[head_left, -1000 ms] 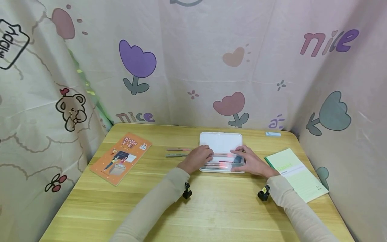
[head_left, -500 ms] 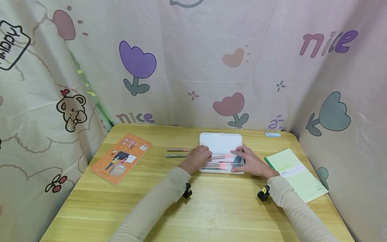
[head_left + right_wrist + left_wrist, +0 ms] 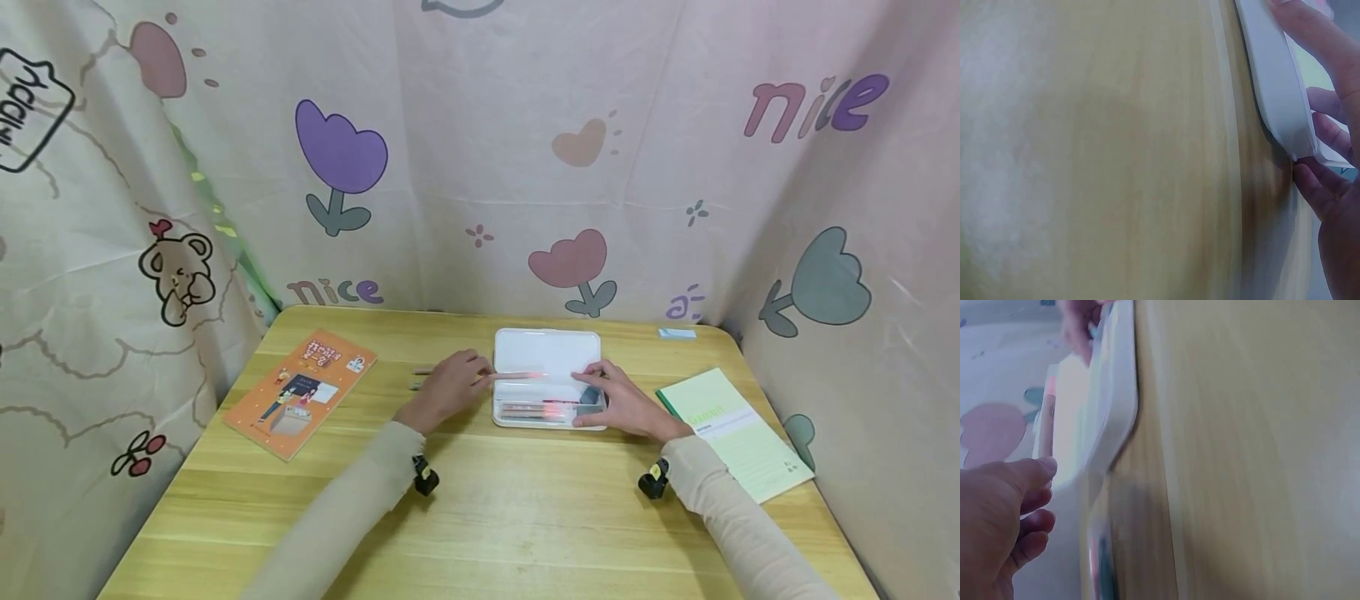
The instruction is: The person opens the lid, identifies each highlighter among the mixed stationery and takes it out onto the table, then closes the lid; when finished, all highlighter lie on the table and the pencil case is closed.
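A white pencil case (image 3: 547,348) lies with its lid back on the table, several pens (image 3: 528,410) inside its tray. Between thumb and fingertips my left hand (image 3: 448,390) pinches a slim pen (image 3: 519,376) with a pinkish-orange end, level above the case's left part. In the left wrist view the same pen (image 3: 1048,422) points away from the thumb. My right hand (image 3: 633,406) grips the case's right end, thumb at the front edge. Partly behind the left hand, two more pens (image 3: 422,372) lie on the table.
An orange booklet (image 3: 302,393) lies at the left of the wooden table (image 3: 525,517). A pale green notebook (image 3: 738,437) is at the right, partly under the right forearm. Near the back right edge sits a small light-blue block (image 3: 677,333). Printed curtains enclose the table.
My left hand has moved left from the pencil case, lifting the pen out of the tray and carrying it along. The right hand stays at the case's right end.
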Available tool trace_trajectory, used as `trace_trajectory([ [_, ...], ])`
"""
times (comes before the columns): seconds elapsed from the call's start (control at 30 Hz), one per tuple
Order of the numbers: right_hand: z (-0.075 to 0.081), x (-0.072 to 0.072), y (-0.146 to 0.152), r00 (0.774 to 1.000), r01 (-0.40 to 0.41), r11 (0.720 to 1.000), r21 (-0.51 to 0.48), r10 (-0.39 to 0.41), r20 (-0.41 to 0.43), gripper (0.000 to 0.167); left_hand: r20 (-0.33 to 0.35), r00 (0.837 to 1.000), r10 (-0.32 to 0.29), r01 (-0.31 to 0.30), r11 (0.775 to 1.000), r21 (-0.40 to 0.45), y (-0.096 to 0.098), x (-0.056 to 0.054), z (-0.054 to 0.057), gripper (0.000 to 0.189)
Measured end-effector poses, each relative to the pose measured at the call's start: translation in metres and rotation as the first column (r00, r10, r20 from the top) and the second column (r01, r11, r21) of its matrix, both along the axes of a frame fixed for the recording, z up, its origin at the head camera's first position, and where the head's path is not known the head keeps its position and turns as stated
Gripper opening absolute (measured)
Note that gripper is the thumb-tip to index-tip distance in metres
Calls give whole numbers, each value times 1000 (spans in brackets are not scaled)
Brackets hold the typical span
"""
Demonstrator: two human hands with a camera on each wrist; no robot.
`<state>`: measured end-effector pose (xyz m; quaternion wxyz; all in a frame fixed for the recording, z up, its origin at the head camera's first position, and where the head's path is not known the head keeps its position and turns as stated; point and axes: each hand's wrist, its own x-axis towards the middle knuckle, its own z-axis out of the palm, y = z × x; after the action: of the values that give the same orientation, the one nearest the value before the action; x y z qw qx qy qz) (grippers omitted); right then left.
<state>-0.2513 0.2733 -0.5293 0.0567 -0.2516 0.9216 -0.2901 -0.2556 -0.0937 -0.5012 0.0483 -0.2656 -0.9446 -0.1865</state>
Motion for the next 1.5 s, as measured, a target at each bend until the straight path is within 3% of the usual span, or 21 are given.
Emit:
trace_trajectory([
  [0.13,0,0,0,1000,-2,1000,7,2,2,90,-28,1000,11,-10,999,45,-36,7,2,14],
  [0.3,0,0,0,1000,-11,1000,4,11,-17,89,-45,999,23,-21,999,43,-76,21,1,14],
  [0.53,-2,-1,2,999,-21,1000,-7,20,-28,89,-35,999,22,-20,999,41,-111,38,-7,15],
  [0.93,-5,-3,3,999,-23,1000,7,23,-30,90,44,997,57,-59,996,64,-125,39,-25,15],
  [1.5,-3,-2,2,999,-17,1000,9,17,-28,91,52,995,82,-85,993,77,-128,38,-24,15],
])
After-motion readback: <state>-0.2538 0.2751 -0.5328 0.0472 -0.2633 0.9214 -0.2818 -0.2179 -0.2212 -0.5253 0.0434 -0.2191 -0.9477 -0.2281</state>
